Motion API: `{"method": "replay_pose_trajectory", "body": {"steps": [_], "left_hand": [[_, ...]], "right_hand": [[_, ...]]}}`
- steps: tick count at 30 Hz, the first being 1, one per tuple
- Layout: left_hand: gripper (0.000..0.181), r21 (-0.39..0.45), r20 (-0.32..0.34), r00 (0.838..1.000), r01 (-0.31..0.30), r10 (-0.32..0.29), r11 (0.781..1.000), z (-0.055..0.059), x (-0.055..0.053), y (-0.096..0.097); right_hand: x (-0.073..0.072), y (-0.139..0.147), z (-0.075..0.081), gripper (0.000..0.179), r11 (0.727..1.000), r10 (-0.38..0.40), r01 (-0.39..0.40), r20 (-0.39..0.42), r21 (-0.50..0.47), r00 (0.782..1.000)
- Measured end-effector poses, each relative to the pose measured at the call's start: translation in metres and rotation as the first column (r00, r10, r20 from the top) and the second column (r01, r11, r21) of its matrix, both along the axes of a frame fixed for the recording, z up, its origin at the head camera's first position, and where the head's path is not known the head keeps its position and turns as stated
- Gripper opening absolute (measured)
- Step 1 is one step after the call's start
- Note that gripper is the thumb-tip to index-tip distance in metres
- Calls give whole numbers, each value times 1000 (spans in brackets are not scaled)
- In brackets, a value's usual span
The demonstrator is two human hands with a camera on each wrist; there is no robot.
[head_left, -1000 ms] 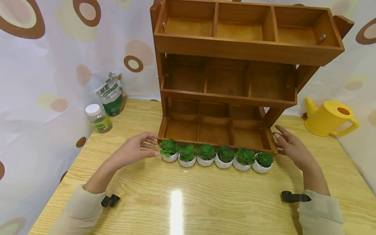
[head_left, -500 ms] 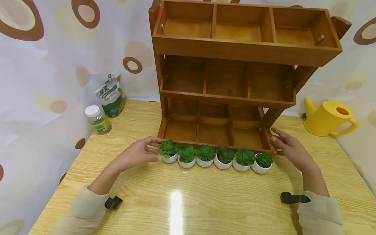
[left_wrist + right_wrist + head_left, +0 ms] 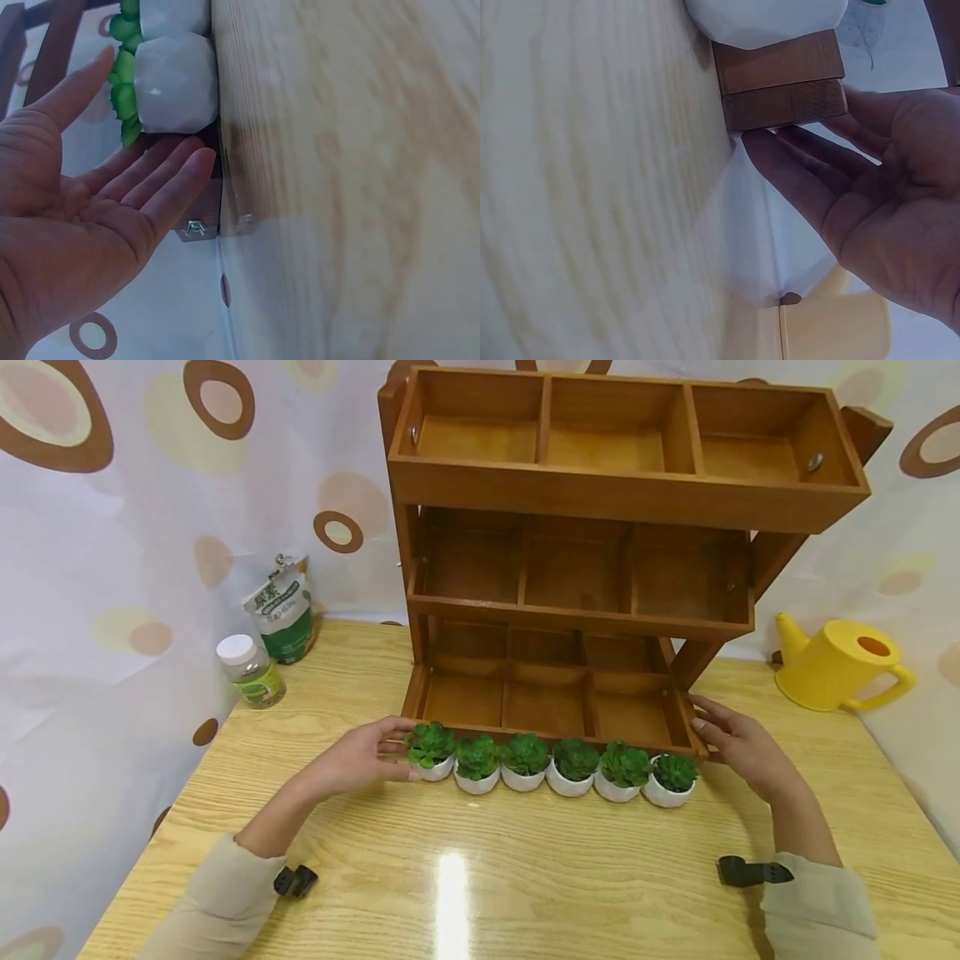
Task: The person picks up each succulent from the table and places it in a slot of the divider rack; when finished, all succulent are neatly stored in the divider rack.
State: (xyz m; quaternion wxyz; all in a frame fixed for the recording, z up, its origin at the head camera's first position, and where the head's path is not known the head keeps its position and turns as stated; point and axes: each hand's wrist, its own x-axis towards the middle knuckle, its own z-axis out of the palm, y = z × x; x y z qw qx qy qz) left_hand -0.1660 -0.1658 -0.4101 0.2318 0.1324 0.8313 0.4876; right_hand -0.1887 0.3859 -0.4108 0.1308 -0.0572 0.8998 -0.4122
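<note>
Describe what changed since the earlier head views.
The left hand moved rightward, closing in on the leftmost potted plant. The right hand moved leftward to the wooden shelf, at its lower right side. Nothing was picked up; shelf, plant row and yellow watering can stayed put.

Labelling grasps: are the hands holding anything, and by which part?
Nothing is visibly gripped. The left hand is beside the leftmost potted plant, the right hand beside the lower right end of the wooden rack; neither curls round anything; light contact possible.

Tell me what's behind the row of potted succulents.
Directly behind the succulents is the wooden rack; its bottom tier shows above them. They cover much of that tier's front in the head view.
</note>
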Motion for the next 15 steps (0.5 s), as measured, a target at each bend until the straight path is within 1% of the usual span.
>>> {"method": "replay_pose_trajectory", "body": {"steps": [3,6,11,15], "left_hand": [[81,-20,-7,1000,5,-5,1000,-1,-1,1],[80,-36,-28,999,18,-19,999,-2,-3,3],[73,-30,-59,998,34,-36,999,-3,-5,5],[70,-34,-70,997,29,-32,999,-3,-5,7]], "right_hand": [[-1,0,-1,58,1000,3,-3,1,-14,1000],[-2,1,-3,57,1000,3,-3,9,-11,1000],[-3,2,-6,59,1000,3,-2,33,-20,999],[-2,3,-6,60,1000,3,-2,46,-32,999]]}}
